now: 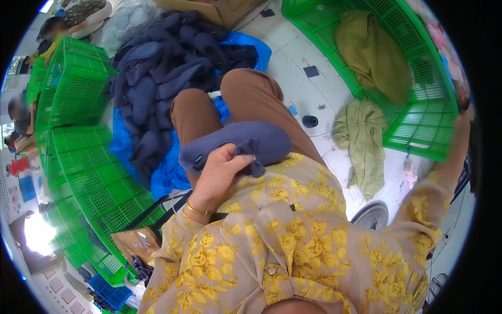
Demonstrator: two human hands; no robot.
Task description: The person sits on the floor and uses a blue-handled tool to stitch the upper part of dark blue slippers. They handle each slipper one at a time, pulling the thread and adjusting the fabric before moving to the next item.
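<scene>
My left hand is closed on a long, rounded, navy padded fabric piece that lies across my lap. Thumb and fingers pinch a gathered, knot-like bit of its cloth, and a small dark label shows near its left end. My right arm stretches out to the far right. At the picture's rim, my right hand is beside pink and white soft things; its fingers are too small and hidden to read.
Similar navy pieces are heaped on blue plastic sheeting before my knees. Green crates stand left; another green crate at right holds olive cloth. Pale green cloth and a dark thread spool lie on the floor.
</scene>
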